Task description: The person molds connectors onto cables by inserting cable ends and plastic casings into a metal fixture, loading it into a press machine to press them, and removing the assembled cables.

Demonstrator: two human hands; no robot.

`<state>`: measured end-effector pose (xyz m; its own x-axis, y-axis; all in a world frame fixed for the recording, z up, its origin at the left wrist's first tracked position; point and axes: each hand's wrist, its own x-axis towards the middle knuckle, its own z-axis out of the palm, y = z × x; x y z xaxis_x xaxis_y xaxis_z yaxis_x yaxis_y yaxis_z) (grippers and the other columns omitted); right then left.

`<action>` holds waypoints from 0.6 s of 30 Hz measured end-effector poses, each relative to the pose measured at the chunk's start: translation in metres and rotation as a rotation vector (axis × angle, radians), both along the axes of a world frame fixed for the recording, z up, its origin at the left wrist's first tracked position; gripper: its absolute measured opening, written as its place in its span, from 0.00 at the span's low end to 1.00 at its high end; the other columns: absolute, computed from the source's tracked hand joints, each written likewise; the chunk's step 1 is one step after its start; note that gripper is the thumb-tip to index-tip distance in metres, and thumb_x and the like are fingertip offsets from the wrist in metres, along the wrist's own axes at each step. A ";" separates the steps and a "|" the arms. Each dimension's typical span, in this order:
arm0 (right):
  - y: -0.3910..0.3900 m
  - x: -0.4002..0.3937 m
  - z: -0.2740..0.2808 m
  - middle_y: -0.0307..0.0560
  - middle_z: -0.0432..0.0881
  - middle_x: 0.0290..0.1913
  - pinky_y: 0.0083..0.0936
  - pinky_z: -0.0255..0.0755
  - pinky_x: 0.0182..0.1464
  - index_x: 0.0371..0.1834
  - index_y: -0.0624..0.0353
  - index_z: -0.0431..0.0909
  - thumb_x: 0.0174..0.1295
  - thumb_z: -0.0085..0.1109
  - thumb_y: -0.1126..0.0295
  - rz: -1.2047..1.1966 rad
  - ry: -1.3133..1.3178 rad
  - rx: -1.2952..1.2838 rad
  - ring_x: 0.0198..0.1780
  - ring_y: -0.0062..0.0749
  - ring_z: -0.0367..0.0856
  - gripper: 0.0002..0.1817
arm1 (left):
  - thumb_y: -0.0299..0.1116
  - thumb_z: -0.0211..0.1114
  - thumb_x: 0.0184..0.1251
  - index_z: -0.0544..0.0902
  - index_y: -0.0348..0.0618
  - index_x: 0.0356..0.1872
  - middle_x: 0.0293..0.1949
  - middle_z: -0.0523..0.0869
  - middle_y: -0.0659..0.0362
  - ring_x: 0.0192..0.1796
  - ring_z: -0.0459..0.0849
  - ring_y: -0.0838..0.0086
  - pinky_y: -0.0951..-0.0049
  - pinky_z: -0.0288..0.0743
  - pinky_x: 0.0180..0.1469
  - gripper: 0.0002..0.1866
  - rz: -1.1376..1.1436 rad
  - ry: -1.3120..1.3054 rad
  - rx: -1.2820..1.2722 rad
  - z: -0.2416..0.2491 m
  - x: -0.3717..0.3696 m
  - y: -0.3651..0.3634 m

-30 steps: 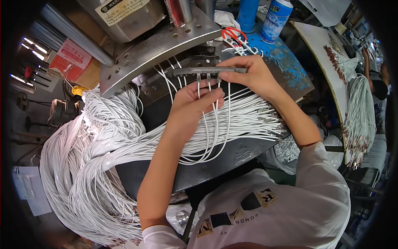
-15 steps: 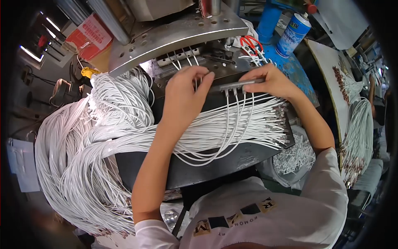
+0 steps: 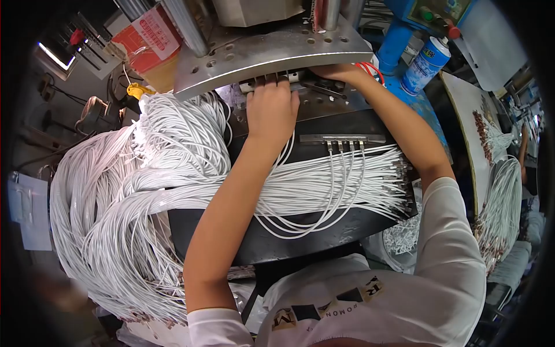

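My left hand (image 3: 270,110) reaches under the front edge of the steel press plate (image 3: 272,61), closed over several white cables at a metal mold block (image 3: 295,76). The cables (image 3: 287,151) come out below the palm. My right hand (image 3: 335,72) is at the plate's edge, right of the block, its fingers hidden. A narrow metal bar (image 3: 312,139) lies on the black work surface (image 3: 231,231), with the ends of several white cables (image 3: 330,173) set in it. Under those loops lies a thick bundle of white cables (image 3: 312,185).
A large pile of white cables (image 3: 179,133) hangs over the left side. A spray can (image 3: 426,66) stands on the blue surface at right. A bag of white scraps (image 3: 402,237) is below right. More cable bundles (image 3: 498,196) lie far right.
My right hand has let go of the metal bar, now on the black surface, and moved up to the press. My left hand has moved forward to the mold block.
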<state>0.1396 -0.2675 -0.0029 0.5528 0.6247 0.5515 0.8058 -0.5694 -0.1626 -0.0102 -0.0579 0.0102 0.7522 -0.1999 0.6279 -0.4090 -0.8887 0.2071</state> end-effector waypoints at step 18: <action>0.006 -0.048 0.037 0.63 0.87 0.47 0.47 0.78 0.56 0.57 0.63 0.81 0.72 0.52 0.68 -0.148 0.163 -0.029 0.51 0.60 0.85 0.16 | 0.33 0.57 0.81 0.71 0.47 0.26 0.23 0.67 0.67 0.27 0.64 0.79 0.73 0.61 0.34 0.17 -0.759 0.947 -1.796 0.060 -0.070 0.030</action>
